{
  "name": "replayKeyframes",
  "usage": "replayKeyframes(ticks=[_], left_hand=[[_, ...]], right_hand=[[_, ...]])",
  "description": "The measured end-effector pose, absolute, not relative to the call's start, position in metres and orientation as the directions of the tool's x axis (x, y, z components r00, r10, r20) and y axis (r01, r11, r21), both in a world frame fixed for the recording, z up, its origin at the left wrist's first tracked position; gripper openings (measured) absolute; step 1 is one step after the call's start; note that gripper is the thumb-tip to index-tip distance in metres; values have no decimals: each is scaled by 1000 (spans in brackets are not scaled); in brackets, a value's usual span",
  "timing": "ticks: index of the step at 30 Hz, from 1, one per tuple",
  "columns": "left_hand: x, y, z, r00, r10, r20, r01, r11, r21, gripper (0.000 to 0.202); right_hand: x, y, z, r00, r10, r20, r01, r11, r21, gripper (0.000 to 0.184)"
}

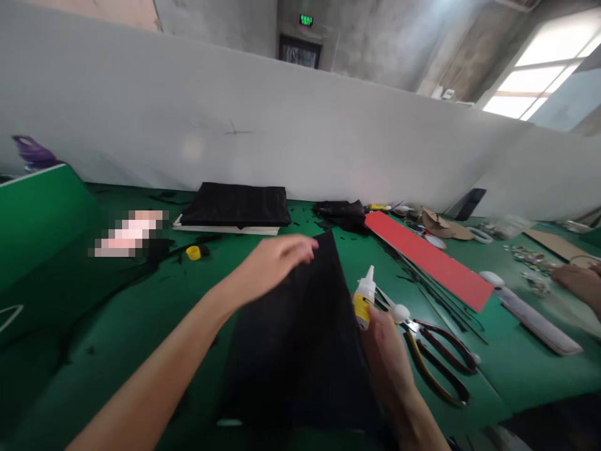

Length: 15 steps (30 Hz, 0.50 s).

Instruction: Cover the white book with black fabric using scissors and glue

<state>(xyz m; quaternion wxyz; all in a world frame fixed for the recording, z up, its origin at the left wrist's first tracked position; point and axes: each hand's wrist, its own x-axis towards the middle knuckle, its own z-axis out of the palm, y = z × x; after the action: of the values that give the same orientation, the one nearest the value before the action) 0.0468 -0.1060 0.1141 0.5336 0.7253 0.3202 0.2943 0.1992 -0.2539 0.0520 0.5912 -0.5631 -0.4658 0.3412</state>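
Note:
A long black panel (300, 351), apparently covered in cloth or soft sheet, stretches away from me in the middle of the bench. My left hand (288, 254) is at its far left corner, fingers curled together over the edge; the hand is slightly blurred and hides that corner. In my right hand (382, 335) is a small glue bottle (363, 307), white with a yellow label, its nozzle pointing up and uncapped. The bottle stands close along the panel's right edge. Right of that hand lie pliers (434, 351) with dark red and yellowish handles.
Folded black material (237, 203) rests on a pale board at the back. A yellow cap (193, 252), a red strip (427, 257), thin dark rods (441, 300) and a pale long case (539, 322) lie around. Another person's hand (580, 282) is at the far right.

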Motion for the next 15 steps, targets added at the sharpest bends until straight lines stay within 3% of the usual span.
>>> replayKeyframes(ticks=[2, 3, 9, 15], left_hand=[[81, -62, 101, 470, 825, 312, 152, -424, 893, 32], [97, -45, 92, 480, 815, 324, 158, -443, 882, 34], [152, -5, 46, 576, 792, 203, 199, -377, 905, 50], [148, 6, 36, 553, 830, 71, 227, -232, 946, 54]], right_hand=[[197, -254, 53, 352, 923, 152, 96, 126, -987, 61], [197, -254, 52, 369, 918, 146, 79, 125, -989, 59], [211, -256, 31, 314, 945, 90, 32, 84, -996, 55], [210, -254, 12, 309, 948, 71, -83, 101, -991, 56]])
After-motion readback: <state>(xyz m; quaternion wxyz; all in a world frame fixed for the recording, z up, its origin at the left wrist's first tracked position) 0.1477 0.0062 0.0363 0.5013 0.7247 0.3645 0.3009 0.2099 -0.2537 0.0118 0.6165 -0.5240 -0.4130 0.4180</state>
